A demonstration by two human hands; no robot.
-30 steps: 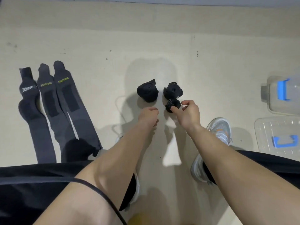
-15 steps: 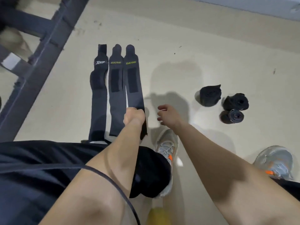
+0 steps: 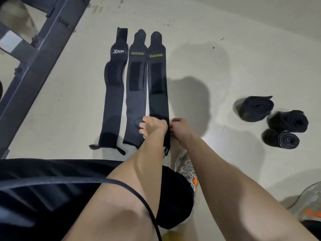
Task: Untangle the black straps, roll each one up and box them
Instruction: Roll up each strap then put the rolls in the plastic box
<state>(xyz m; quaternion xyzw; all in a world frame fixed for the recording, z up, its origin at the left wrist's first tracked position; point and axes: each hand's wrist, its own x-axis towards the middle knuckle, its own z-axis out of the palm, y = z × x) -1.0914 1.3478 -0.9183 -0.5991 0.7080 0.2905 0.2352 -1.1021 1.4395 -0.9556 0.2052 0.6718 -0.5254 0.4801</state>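
Three black straps lie flat side by side on the floor: a left strap (image 3: 113,94) marked XTEP, a middle strap (image 3: 135,94) and a right strap (image 3: 158,87), both marked XUEYING. My left hand (image 3: 152,126) rests on the near end of the right strap with fingers curled over it. My right hand (image 3: 179,128) pinches that strap's right edge. Three rolled straps sit to the right: one roll (image 3: 255,108), a second roll (image 3: 289,120) and a third roll (image 3: 282,139).
A dark metal frame (image 3: 40,54) runs diagonally across the upper left. My shoe (image 3: 187,168) stands just below my hands. My black shorts (image 3: 52,185) fill the lower left. A clear container edge (image 3: 307,199) shows at the lower right corner.
My view swung left from the rolled straps to the flat ones. My right hand let go of the small roll, and both hands moved onto the near end of the right flat strap.
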